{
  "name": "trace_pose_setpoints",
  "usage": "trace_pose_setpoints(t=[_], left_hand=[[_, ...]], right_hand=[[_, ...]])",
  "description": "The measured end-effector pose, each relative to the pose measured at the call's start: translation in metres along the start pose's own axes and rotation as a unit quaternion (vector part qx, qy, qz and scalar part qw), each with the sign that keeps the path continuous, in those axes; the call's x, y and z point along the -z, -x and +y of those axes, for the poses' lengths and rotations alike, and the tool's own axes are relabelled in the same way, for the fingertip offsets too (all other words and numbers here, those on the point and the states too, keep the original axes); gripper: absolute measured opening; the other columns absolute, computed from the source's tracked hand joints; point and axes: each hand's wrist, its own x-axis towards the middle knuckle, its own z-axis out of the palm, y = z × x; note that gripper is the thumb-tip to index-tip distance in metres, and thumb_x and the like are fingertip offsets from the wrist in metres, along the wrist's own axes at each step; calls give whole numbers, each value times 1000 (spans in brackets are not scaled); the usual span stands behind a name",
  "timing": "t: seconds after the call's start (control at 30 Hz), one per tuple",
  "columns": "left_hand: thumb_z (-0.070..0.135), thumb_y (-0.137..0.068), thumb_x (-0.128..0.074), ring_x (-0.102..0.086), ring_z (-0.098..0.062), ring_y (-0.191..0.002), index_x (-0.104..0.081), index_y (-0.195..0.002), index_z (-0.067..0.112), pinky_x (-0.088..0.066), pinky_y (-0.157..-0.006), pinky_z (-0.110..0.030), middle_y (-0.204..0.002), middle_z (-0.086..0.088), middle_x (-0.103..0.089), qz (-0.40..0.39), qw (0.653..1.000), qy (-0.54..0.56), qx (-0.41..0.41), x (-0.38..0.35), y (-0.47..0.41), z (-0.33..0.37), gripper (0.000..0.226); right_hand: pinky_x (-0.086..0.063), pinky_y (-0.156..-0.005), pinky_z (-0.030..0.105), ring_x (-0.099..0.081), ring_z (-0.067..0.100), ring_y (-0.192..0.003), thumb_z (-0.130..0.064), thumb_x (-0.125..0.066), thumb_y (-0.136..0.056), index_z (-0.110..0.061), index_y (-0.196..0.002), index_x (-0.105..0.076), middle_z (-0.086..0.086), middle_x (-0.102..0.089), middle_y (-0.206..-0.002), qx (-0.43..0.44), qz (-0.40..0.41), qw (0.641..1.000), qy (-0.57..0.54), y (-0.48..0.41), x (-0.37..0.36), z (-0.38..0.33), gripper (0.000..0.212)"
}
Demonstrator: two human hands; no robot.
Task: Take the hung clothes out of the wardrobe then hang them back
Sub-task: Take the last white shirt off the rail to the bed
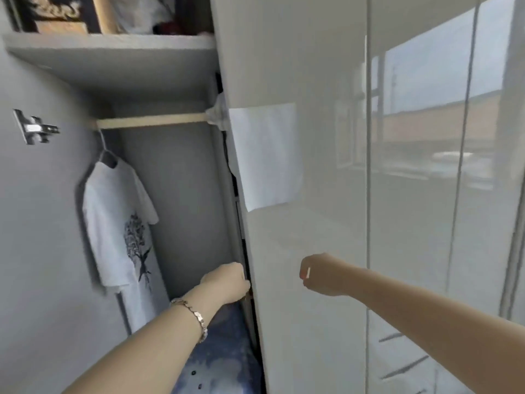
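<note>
White T-shirt (119,223) fabric with a dark tree-like print is being held up by a dark hanger (106,155), which is being carried by the wooden rail (150,120). The shirt is hanging in the open compartment well to the left of the glossy white door (312,166), close to the far side wall. It is not being touched by either hand.

The left hand (227,281) is being pressed against the left edge of the door, low down. Its fingers are being curled round that edge, so their tips are being hidden behind it. A metal link bracelet (193,311) is being worn on that wrist.

The right hand (321,275) is being held in front of the door's face, at about the same height. Its fingers are being curled inward and nothing is being seen in them. Whether the door is being touched by it cannot be told. The two hands are being kept apart, one on each side of the door's edge.

Blue patterned fabric (221,359) is being partly covered by the left forearm, just left of the door's lower edge. A white paper sheet (265,155) is being displayed on the door's face, near its left edge. A pale cloth bundle (217,113) is being pressed against the rail's end right beside the door. A grey shelf (113,61) is being loaded with blurred items to the left of the door's top. A metal hinge (34,127) is being shown on the wall farthest left of the door.
</note>
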Motion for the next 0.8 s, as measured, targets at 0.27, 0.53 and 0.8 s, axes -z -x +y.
trace_pose_setpoints(t=[0.27, 0.53, 0.8], left_hand=[[19, -93, -39, -60, -27, -97, -56, -103, 7, -40, -75, -27, -97, -9, -60, 105, 975, 51, 188, 74, -54, -111, 23], [16, -89, -38, -52, -19, -59, -38, -65, 13, -32, -49, -21, -62, -2, -50, 159, 935, 86, 306, 124, -89, -218, 24], [4, -81, -37, -37, -19, -45, -32, -55, 8, -26, -45, -20, -54, -8, -40, 150, 940, 128, 279, 148, -135, -276, 27]], right_hand=[[-36, -56, 13, -51, 19, -86, -15, -45, -91, -22, -98, -57, -2, -53, -86, 212, -39, 975, -57, -162, 35, -124, 15], [-50, -75, 32, -62, 33, -85, -13, -41, -92, 5, -87, -62, 19, -65, -92, 283, 31, 948, -144, -263, 39, -265, 28], [-41, -96, 33, -44, 27, -117, -43, -43, -95, -3, -137, -34, 14, -42, -127, 263, 3, 943, -204, -355, 75, -409, 59]])
